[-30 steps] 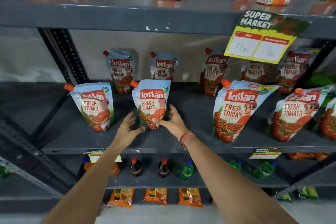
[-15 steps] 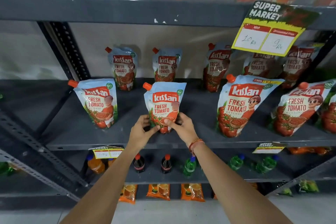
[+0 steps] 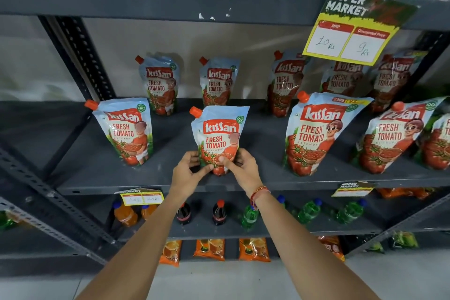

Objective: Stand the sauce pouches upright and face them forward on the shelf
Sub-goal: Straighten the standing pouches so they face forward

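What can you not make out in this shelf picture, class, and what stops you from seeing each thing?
- Base of the held pouch, head view: covered by the left hand and right hand.
- Back-row pouch, head view: top hidden by the price sign.
- Rightmost pouch, head view: cut off by the picture edge.
- Lower price label, head view: writing too small.

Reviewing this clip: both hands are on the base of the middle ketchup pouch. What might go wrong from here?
1. The left hand and right hand pinch only the bottom of the held pouch; its tall top may flop over once released.
2. The large pouch to its right leans visibly and might topple if the shelf is jostled.
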### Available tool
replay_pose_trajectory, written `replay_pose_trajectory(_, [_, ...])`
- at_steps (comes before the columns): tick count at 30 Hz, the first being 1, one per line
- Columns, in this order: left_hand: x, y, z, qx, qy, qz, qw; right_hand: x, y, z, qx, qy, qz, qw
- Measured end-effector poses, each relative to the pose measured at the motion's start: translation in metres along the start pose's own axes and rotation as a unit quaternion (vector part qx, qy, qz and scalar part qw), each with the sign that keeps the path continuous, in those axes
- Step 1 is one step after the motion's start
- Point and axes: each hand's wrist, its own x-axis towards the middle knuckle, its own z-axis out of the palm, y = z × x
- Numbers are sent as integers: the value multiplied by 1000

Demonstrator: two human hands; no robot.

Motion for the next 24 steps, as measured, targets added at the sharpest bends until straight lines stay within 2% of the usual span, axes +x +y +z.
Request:
replay_pose_trajectory(4, [0, 1, 0, 0, -3, 1, 1000, -4, -3, 1, 7, 11, -1, 1000])
replay_pose_trajectory(6, [-3, 5, -3, -10, 6, 14, 1000, -10, -5, 4, 14, 47, 0, 999])
replay_pose_trajectory(8, [-9, 9, -12, -46, 57, 28, 997, -22, -7, 9, 12, 127, -13, 992])
replay_pose_trajectory(10, [-15, 11, -28, -93, 142, 43, 985, -38, -7, 21, -11, 199, -85, 976])
replay_pose_trajectory(11, [-17, 12, -38, -109, 183, 51, 976, -45, -7, 29, -31, 209, -133, 968])
replay_pose_trajectory(12, [-18, 11, -49, -118, 221, 56, 966, -52, -8, 39, -54, 200, -174, 963])
replay_pose_trajectory(14, [-19, 4, -73, -130, 293, 59, 945, -60, -10, 63, -99, 132, -221, 961])
replay_pose_trajectory(17, [-11, -11, -108, -111, 364, 42, 924, -54, -15, 94, -156, 7, -206, 966])
replay_pose_trajectory(19, [-1, -23, -132, -88, 352, 8, 932, -40, -20, 111, -163, -49, -156, 973])
replay_pose_trajectory(21, [11, -36, -152, -58, 299, -23, 952, -22, -23, 124, -186, -95, -105, 972])
replay_pose_trajectory(24, [24, -55, -171, -28, 199, -70, 977, 3, -26, 139, -229, -130, -77, 962])
